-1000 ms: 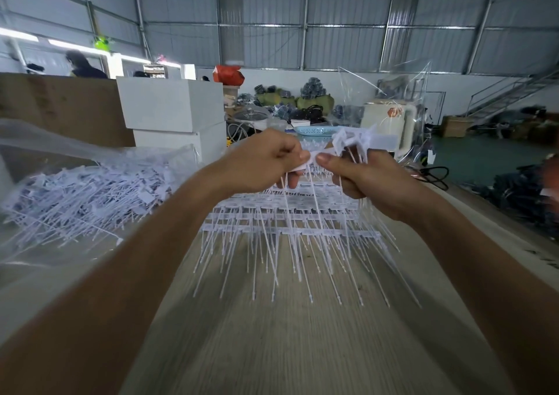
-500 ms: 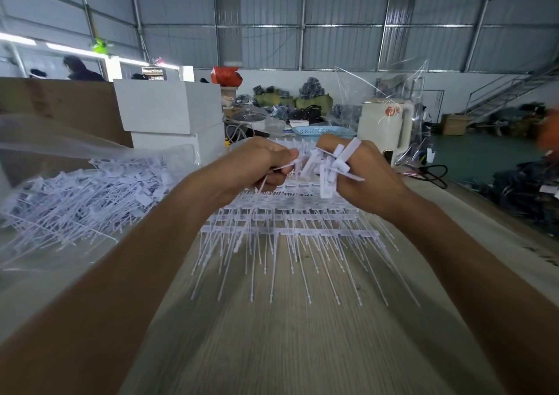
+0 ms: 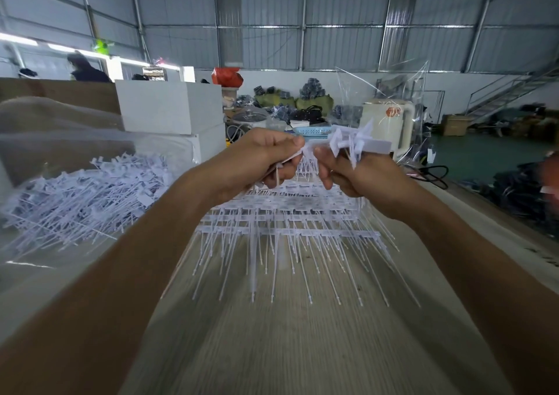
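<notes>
Pinching one tie [image 3: 303, 151], left hand [image 3: 260, 161] sits just left of the bundle [image 3: 360, 144]. Right hand [image 3: 360, 177] grips it, heads upward

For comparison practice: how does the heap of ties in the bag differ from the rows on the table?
The heap of ties lies jumbled; the rows of ties lie aligned, tails toward the camera. The heap sits inside a clear bag; the rows lie bare on the table. Both are white.

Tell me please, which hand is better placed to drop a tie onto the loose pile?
Probably the left hand: it pinches one tie and the pile lies on its side; the right hand grips the bunch.
</notes>
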`<move>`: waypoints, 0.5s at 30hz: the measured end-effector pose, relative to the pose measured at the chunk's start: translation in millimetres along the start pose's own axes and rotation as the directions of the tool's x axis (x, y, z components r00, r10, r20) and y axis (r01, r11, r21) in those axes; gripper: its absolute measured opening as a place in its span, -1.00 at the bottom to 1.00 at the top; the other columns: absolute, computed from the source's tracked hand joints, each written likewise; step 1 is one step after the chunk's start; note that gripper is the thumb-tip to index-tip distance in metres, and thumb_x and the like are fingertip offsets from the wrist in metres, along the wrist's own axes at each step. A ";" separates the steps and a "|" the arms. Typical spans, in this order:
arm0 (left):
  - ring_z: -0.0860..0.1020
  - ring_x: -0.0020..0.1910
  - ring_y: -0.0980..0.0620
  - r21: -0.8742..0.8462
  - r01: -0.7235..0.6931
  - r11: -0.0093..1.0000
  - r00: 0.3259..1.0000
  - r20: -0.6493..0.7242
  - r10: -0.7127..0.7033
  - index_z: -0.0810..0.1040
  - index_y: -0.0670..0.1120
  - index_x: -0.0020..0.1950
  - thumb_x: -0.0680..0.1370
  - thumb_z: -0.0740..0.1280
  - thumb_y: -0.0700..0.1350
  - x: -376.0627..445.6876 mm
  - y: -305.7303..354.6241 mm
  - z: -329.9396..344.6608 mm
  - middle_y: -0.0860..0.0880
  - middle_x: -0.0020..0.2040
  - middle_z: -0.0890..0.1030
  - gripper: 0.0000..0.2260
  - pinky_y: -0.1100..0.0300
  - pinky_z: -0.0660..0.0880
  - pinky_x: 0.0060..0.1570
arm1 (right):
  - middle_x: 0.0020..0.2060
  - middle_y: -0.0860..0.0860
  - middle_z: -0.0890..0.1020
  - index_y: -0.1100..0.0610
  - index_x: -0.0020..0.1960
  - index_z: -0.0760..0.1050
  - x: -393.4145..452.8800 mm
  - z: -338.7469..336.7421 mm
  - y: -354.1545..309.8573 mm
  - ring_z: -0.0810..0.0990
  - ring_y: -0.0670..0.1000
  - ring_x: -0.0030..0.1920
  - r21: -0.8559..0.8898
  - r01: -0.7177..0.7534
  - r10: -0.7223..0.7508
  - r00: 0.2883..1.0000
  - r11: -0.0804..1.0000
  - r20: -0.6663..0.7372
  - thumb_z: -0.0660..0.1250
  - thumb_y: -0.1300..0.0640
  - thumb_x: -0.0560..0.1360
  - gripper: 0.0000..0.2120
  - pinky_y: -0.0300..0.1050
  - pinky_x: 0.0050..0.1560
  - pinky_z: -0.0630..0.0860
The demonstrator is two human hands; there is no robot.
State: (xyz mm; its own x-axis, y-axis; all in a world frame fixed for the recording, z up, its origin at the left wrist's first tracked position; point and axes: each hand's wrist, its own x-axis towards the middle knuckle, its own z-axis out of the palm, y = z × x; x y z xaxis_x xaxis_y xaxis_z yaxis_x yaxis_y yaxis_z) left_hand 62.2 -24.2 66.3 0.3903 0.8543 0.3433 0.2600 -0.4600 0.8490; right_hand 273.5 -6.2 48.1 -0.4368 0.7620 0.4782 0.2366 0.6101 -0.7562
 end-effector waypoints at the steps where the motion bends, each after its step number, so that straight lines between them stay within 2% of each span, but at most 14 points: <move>1: 0.32 -0.43 0.07 0.042 -0.011 0.999 1.000 -0.003 0.011 0.54 -0.09 -0.19 0.66 0.27 -0.07 -1.0 1.1 -1.1 0.00 -0.40 0.45 -0.76 0.22 0.28 -0.39 | -0.47 -0.04 0.53 0.12 -0.27 0.52 0.7 1.1 0.5 0.31 -0.14 -0.51 -0.032 -0.002 0.001 0.999 0.999 -0.053 0.29 -0.19 0.60 -0.56 -0.30 -0.47 0.27; 4: 0.41 -0.39 0.09 0.309 -0.054 0.950 0.995 -0.062 0.076 0.56 -0.06 -0.12 0.61 0.38 -0.11 -0.4 3.7 -1.4 0.05 -0.35 0.54 -0.89 0.23 0.36 -0.36 | -0.50 0.03 0.55 0.13 -0.35 0.50 5.3 3.5 4.5 0.42 -0.14 -0.51 -0.096 -0.011 -0.002 0.990 0.995 -0.142 0.30 -0.06 0.64 -0.56 -0.32 -0.42 0.36; 7: 0.50 -0.31 0.06 0.590 -0.076 0.804 0.975 -0.124 0.183 0.54 -0.07 -0.09 0.57 0.42 -0.09 4.5 1.4 6.6 0.06 -0.28 0.58 -0.89 0.17 0.38 -0.27 | -0.56 -0.02 0.53 0.07 -0.43 0.44 10.1 6.4 13.6 0.45 -0.14 -0.52 -0.264 -0.043 -0.010 0.980 0.963 -0.197 0.25 0.19 0.63 -0.57 -0.21 -0.37 0.37; 9: 0.50 -0.30 0.12 0.630 -0.092 0.771 0.973 -0.108 0.205 0.56 -0.11 -0.08 0.57 0.43 -0.11 4.3 1.1 8.4 0.06 -0.26 0.57 -0.89 0.19 0.34 -0.26 | -0.54 -0.05 0.51 0.02 -0.38 0.43 11.8 10.1 16.7 0.41 -0.13 -0.52 -0.381 -0.049 -0.043 0.972 0.923 -0.231 0.23 0.29 0.57 -0.63 -0.20 -0.41 0.31; 10: 0.48 -0.33 0.17 0.607 -0.122 0.786 0.980 -0.050 0.191 0.57 -0.14 -0.09 0.56 0.43 -0.13 2.9 2.5 8.4 0.07 -0.28 0.56 -0.89 0.22 0.34 -0.27 | -0.50 -0.05 0.50 0.05 -0.35 0.45 12.1 10.6 17.0 0.39 -0.09 -0.49 -0.408 -0.062 -0.055 0.962 0.911 -0.269 0.22 0.32 0.55 -0.66 -0.17 -0.41 0.29; 11: 0.47 -0.36 0.19 0.572 -0.154 0.805 0.986 0.031 0.166 0.57 -0.15 -0.09 0.56 0.43 -0.13 1.2 5.1 9.8 0.06 -0.30 0.56 -0.89 0.27 0.37 -0.27 | -0.46 -0.02 0.50 0.08 -0.34 0.45 12.1 8.1 16.6 0.38 -0.06 -0.47 -0.406 -0.088 -0.051 0.946 0.910 -0.321 0.22 0.34 0.55 -0.68 -0.16 -0.40 0.27; 13: 0.50 -0.35 0.08 0.531 -0.198 0.824 0.979 0.144 0.142 0.58 -0.17 -0.09 0.58 0.42 -0.11 0.2 9.1 16.0 -0.08 -0.27 0.60 -0.86 0.25 0.40 -0.24 | -0.46 -0.01 0.46 0.06 -0.38 0.39 10.2 -3.7 16.8 0.36 -0.04 -0.47 -0.363 -0.145 -0.013 0.917 0.920 -0.399 0.21 0.38 0.54 -0.62 -0.17 -0.43 0.26; 14: 0.52 -0.31 0.04 0.532 -0.206 0.821 0.977 0.153 0.146 0.58 -0.18 -0.06 0.59 0.41 -0.10 0.9 10.0 19.1 -0.12 -0.22 0.62 -0.86 0.23 0.42 -0.21 | -0.45 -0.01 0.47 0.05 -0.38 0.39 8.9 -10.2 17.6 0.37 -0.04 -0.46 -0.332 -0.163 0.019 0.918 0.929 -0.396 0.20 0.37 0.55 -0.62 -0.18 -0.43 0.29; 15: 0.55 -0.26 0.08 0.539 -0.204 0.817 0.978 0.148 0.146 0.58 -0.17 -0.02 0.60 0.39 -0.10 2.1 9.8 20.5 -0.08 -0.18 0.63 -0.87 0.23 0.44 -0.17 | -0.44 0.00 0.49 0.08 -0.37 0.40 7.6 -15.0 18.3 0.40 -0.04 -0.45 -0.307 -0.183 0.056 0.923 0.934 -0.381 0.21 0.34 0.56 -0.64 -0.19 -0.42 0.33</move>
State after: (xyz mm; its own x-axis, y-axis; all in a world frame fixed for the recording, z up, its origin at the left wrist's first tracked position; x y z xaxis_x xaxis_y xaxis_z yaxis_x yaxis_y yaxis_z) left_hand 83.7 -31.9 67.0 0.5508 0.7325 0.4002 0.6093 -0.6805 0.4070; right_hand 287.5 14.1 44.6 -0.0590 0.8199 0.5695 0.5673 0.4969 -0.6567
